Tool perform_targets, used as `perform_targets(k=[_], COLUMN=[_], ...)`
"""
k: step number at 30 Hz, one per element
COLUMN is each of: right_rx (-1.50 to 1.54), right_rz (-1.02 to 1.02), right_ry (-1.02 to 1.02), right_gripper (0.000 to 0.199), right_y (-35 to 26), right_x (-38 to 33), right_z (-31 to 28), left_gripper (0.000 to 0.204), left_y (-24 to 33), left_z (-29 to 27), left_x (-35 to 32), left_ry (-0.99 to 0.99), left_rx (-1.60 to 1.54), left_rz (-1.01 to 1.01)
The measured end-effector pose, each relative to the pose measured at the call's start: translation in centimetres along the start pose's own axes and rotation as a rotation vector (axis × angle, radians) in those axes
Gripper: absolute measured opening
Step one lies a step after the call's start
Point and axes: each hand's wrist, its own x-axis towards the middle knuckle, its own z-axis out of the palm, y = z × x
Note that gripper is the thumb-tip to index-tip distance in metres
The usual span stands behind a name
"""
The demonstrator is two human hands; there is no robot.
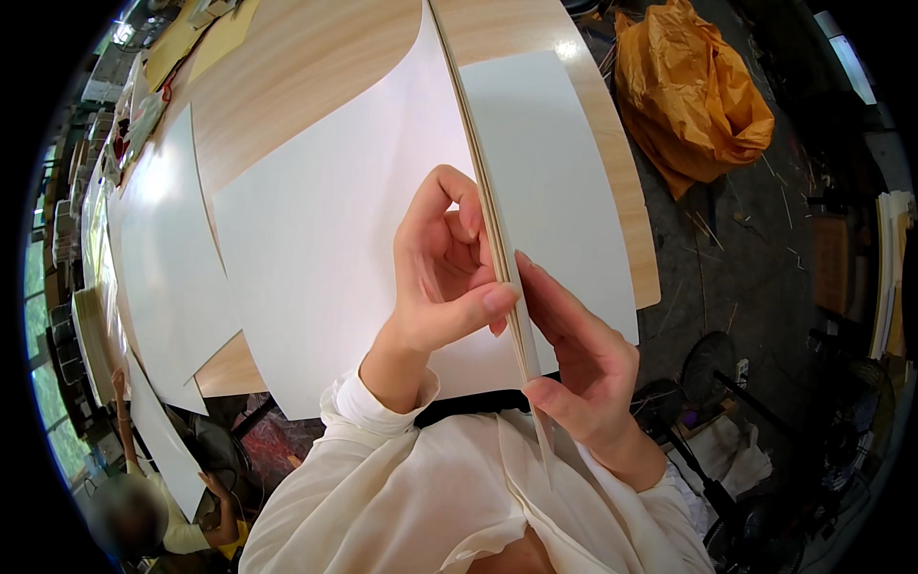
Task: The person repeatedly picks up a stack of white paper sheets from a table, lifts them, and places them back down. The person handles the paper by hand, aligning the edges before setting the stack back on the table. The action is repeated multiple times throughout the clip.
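Both hands pinch a thin stack of white sheets held on edge above the wooden surface. The left hand grips one side, the right hand the other. Its long axis runs from the chest away toward the far edge.

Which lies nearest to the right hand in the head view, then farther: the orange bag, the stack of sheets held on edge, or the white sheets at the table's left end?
1. Stack of sheets: pinched at the right hand, between both hands.
2. Orange bag: on the floor, upper right.
3. White sheets: far left on the table.
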Motion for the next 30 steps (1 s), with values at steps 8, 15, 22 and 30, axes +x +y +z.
perform_targets(k=[8, 15, 22, 30], right_rx=[-0.017, -0.007, -0.009, -0.064], right_rz=[-0.014, -0.017, -0.016, -0.032], right_ry=[-0.005, 0.003, 0.004, 0.015], right_gripper=[0.075, 0.076, 0.076, 0.076], right_y=[0.06, 0.12, 0.08, 0.16], right_x=[0.04, 0.03, 0.10, 0.18], right_z=[0.12, 0.23, 0.30, 0.39], left_gripper=[0.040, 0.039, 0.039, 0.039], left_y=[0.27, 0.51, 0.72, 0.69], left_z=[0.30, 0.25, 0.26, 0.25], left_x=[-0.11, -0.15, -0.24, -0.30], left_ry=[0.048, 0.058, 0.055, 0.053], left_rx=[0.001, 0.005, 0.011, 0.009], left_rz=[-0.011, -0.029, -0.032, -0.038])
